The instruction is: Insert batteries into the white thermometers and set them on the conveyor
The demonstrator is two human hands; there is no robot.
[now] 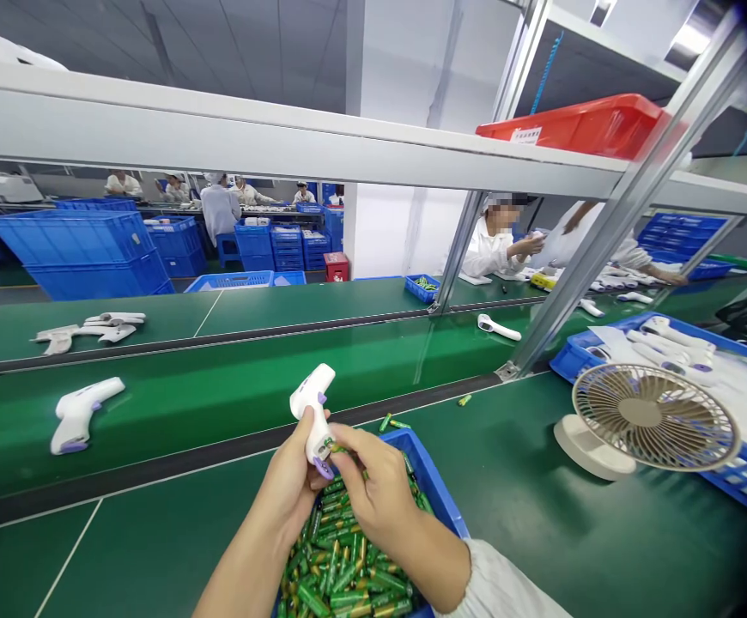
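My left hand is closed around the handle of a white forehead thermometer with a purple trigger. Its purple battery cover hangs open at the bottom of the handle, and a bit of green shows inside. At that opening, my right hand pinches a green and gold battery, mostly hidden by the fingers. Directly under both hands is a blue bin full of loose green batteries.
Another thermometer lies on the green conveyor to the left; one more lies right. White casings rest beyond the belt. A beige fan and a blue crate stand right. A metal post rises ahead; co-workers sit beyond.
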